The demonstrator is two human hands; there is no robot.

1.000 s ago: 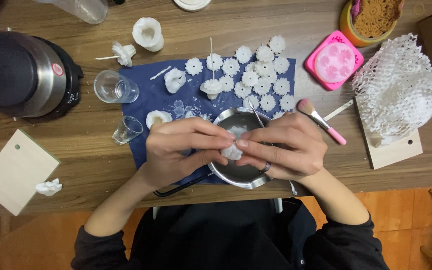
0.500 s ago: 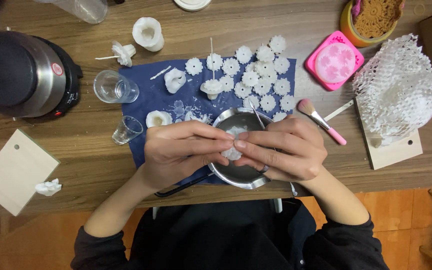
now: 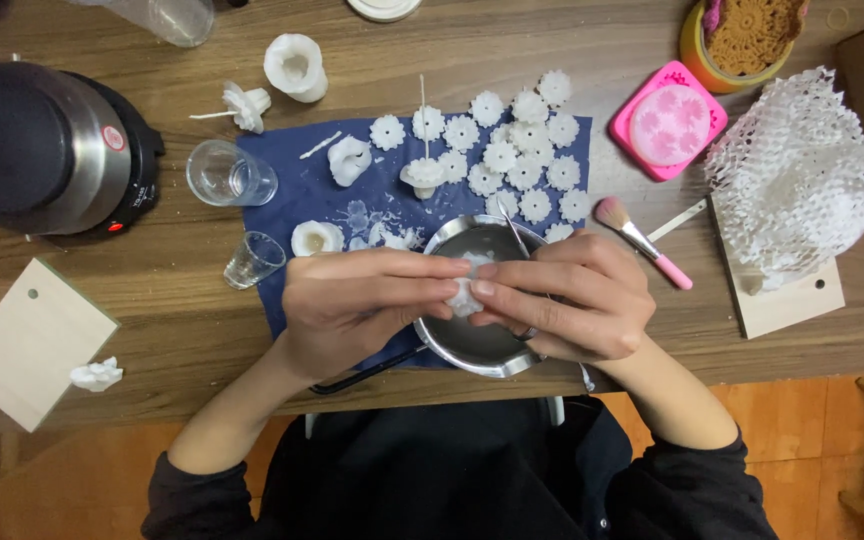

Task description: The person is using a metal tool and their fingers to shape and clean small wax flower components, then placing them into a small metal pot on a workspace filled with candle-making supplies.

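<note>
A small round red label [image 3: 115, 138] sits on the steel side of the black-topped electric pot [image 3: 37, 150] at the far left of the surface [image 3: 182, 330]. Beside it, on the pot's black base, runs a small strip of pale lettering [image 3: 139, 190]. There are no packages, signs or screens.

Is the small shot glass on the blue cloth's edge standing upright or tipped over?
Upright: the small shot glass stands with its open mouth up, beside the blue cloth.

two hands [image 3: 372, 305], two glasses [image 3: 231, 173], two wooden boards [image 3: 27, 340], one metal bowl [image 3: 472, 345], one pink brush [image 3: 642, 241]
</note>
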